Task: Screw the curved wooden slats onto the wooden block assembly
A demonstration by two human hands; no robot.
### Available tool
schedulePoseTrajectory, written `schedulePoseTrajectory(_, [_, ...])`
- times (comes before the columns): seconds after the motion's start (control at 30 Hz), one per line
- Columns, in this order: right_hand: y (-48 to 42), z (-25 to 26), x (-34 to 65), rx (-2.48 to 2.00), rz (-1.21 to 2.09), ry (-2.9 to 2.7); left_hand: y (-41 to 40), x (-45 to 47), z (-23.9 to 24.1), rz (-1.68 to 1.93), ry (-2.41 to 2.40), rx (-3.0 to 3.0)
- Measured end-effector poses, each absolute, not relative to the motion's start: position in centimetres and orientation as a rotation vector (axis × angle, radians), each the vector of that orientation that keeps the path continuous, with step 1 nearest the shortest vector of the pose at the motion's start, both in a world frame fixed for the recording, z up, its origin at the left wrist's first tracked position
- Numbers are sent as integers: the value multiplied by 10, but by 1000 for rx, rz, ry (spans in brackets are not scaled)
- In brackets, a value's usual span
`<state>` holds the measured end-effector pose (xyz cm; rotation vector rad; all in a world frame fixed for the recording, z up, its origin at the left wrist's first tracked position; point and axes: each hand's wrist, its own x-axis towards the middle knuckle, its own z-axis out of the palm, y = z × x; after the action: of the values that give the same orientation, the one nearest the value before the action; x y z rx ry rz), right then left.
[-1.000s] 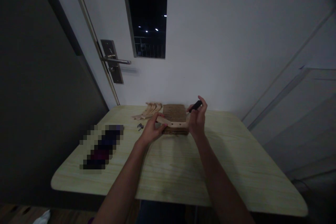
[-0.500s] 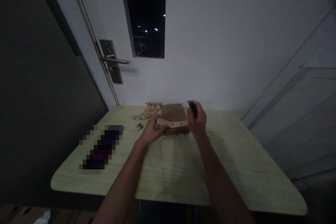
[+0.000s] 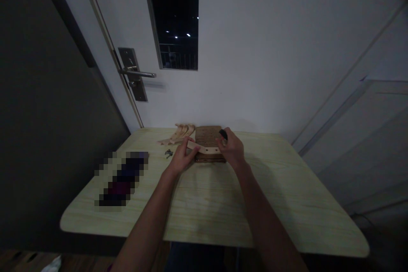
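Note:
A pale bent wooden piece (image 3: 210, 150) with dark holes lies across the front of a brown, rough-surfaced block (image 3: 208, 136). My left hand (image 3: 180, 160) is closed on the piece's left end, thumb in front. My right hand (image 3: 234, 151) is closed around a black object (image 3: 223, 134), perhaps a handle; its lower part is hidden by the fingers. That hand's fingers are at the right end of the wooden piece, covering it. Left of the block rest several similar curved wooden pieces (image 3: 184, 131). Small dark metal parts (image 3: 168, 153) sit beside my left hand.
The pale wood-grain table (image 3: 204, 204) has rounded front corners. A blurred-out dark item (image 3: 124, 178) lies on its left side. Behind the table stands a white door (image 3: 255, 72) with a metal lever handle (image 3: 140, 74) and a narrow dark window.
My right hand has moved a little left along the wooden piece, and the black object in it has shifted left and tilted. The left hand keeps its hold. The whole view has shifted slightly.

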<state>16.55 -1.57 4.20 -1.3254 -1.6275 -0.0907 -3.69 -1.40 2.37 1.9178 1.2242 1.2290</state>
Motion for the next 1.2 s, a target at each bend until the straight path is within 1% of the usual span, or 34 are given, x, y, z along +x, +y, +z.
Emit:
schedulePoseTrajectory(0.2, [-21,57,166,-1095,-197,-1404,-11,-38,18,1203,1228,1917])
schedulePoseTrajectory(0.3, [-26,61,162,-997,-211,-1395,-9,-37,15,1221,1194,1915])
schedulePoseTrajectory(0.63, [-26,56,147,-1003,428,-1495,-10,-36,17,1250,1179,1888])
schedulePoseTrajectory(0.73, [-26,55,148,-1076,390,-1546,-10,-36,16,1255,1189,1895])
schedulePoseTrajectory(0.97, [-27,55,147,-1167,185,-1624,-10,-36,17,1269,1174,1912])
schedulePoseTrajectory(1.2, [-23,46,146,-1143,336,-1622,-8,-36,15,1256,1168,1908])
